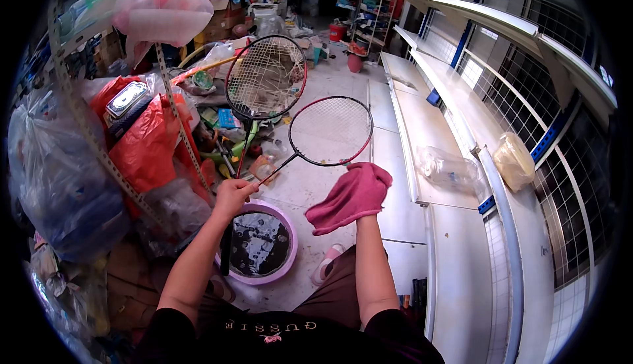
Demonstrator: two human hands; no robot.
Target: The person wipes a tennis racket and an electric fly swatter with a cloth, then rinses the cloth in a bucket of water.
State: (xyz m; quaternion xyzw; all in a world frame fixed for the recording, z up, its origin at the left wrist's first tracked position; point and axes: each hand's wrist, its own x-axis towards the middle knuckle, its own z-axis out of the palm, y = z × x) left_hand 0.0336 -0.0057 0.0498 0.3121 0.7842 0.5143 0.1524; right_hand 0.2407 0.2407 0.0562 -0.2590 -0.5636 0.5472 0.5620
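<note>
Two badminton rackets cross at their shafts near my left hand. That hand pinches the shaft of the right-hand badminton racket, whose strings look whole. The other badminton racket leans up and away behind it, its strings broken and loose; whether my fingers also hold its shaft, I cannot tell. A pink cloth covers my right hand, just below the right-hand racket's head, and hides the fingers. Under my left forearm, a purple basin of dark, foamy water stands on the floor, a black racket handle over its left side.
Full plastic bags and a perforated metal post crowd the left. Mixed clutter lies on the floor behind the basin. White metal shelves line the right, holding plastic-wrapped packs. A red bucket stands far back.
</note>
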